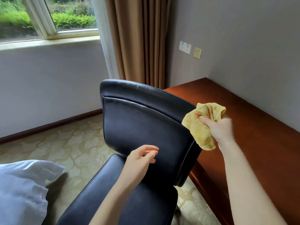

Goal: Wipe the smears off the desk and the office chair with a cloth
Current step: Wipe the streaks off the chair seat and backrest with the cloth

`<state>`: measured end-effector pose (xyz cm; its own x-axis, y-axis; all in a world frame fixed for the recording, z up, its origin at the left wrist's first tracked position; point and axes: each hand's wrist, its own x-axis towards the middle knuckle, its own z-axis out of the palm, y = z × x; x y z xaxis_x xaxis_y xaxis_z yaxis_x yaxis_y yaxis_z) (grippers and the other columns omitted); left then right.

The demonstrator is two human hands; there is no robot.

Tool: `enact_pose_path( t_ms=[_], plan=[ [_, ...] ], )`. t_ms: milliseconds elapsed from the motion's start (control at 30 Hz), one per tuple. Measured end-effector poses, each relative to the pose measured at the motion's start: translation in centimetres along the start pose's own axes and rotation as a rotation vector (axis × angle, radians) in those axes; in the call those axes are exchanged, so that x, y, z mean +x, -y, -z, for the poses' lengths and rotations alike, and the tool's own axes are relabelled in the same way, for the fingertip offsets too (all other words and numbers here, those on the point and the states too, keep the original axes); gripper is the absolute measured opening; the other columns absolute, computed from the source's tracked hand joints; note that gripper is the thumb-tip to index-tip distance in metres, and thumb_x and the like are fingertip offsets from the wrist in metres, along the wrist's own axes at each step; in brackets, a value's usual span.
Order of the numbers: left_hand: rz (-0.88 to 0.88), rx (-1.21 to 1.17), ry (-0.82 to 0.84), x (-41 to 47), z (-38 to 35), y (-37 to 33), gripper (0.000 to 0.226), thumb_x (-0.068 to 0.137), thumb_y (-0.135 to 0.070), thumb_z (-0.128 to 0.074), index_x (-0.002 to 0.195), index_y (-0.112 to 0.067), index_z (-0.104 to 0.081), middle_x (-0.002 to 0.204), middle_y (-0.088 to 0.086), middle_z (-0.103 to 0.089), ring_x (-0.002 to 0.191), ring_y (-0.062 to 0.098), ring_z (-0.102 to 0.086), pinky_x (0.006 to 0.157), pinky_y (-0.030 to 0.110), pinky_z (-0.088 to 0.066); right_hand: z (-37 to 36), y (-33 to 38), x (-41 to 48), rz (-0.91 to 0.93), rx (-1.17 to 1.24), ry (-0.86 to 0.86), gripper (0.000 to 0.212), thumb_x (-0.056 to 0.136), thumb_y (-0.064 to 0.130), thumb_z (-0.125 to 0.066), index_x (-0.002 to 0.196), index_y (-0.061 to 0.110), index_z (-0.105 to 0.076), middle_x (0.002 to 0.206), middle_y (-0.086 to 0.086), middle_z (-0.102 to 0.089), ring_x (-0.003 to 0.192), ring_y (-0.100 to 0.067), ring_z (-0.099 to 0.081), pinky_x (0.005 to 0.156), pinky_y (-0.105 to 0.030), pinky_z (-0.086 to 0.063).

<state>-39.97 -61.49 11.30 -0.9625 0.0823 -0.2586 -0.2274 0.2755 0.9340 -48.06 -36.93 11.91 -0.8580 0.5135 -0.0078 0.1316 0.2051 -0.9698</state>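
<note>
A black leather office chair (142, 124) stands in the middle, its backrest upright and its seat toward me. My right hand (219, 129) grips a crumpled yellow cloth (201, 124), held in the air beside the backrest's right edge and above the reddish-brown wooden desk (259, 143). The cloth shows orange-brown stains. My left hand (141, 159) hovers over the chair where seat and backrest meet, fingers relaxed and spread, holding nothing.
A white pillow (21, 189) lies at the lower left. Patterned carpet (65, 143) covers the floor. Brown curtains (139, 39) hang in the corner beside a window (48, 18). Wall sockets (185, 47) sit above the desk's far end.
</note>
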Motion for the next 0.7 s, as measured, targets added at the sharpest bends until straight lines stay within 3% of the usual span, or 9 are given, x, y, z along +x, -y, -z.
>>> enact_pose_path(
  t_ms=[133,333,500,700],
  plan=[
    [-0.008,-0.028,0.035,-0.7,-0.2,0.3,0.019,0.094,-0.019,-0.052,0.095,-0.031,-0.067,0.101,-0.008,-0.07,0.086,0.007,-0.068,0.089,0.027,-0.047,0.4,-0.5,-1.1,0.005,0.007,-0.003,0.019,0.078,0.015,-0.076,0.095,0.017,-0.068,0.09,0.003,-0.069,0.085,-0.017,-0.066,0.074,-0.03,-0.052],
    [-0.06,0.012,0.181,-2.3,-1.3,0.7,0.018,0.093,-0.02,-0.053,0.096,-0.03,-0.067,0.102,-0.008,-0.069,0.085,0.006,-0.066,0.077,0.017,-0.045,2.4,-1.3,-4.5,-0.045,-0.002,-0.082,0.028,0.077,0.015,-0.077,0.103,0.013,-0.067,0.101,-0.005,-0.069,0.092,-0.023,-0.065,0.086,-0.04,-0.053],
    [-0.157,0.075,0.268,-5.2,0.1,1.3,0.019,0.093,-0.023,-0.052,0.093,-0.036,-0.066,0.1,-0.008,-0.07,0.087,0.006,-0.067,0.065,0.008,-0.04,4.2,-1.7,-9.2,-0.102,0.077,-0.175,0.029,0.078,0.011,-0.075,0.106,0.01,-0.066,0.092,0.0,-0.068,0.076,-0.008,-0.063,0.058,-0.021,-0.045],
    [-0.263,0.107,0.329,-9.9,4.4,2.5,0.021,0.094,-0.02,-0.052,0.091,-0.035,-0.065,0.099,-0.006,-0.07,0.086,0.008,-0.067,0.064,0.006,-0.041,5.3,-1.0,-16.5,-0.14,0.053,-0.29,0.032,0.081,0.006,-0.073,0.111,0.006,-0.062,0.102,-0.007,-0.064,0.082,-0.017,-0.061,0.067,-0.024,-0.044]
  ],
)
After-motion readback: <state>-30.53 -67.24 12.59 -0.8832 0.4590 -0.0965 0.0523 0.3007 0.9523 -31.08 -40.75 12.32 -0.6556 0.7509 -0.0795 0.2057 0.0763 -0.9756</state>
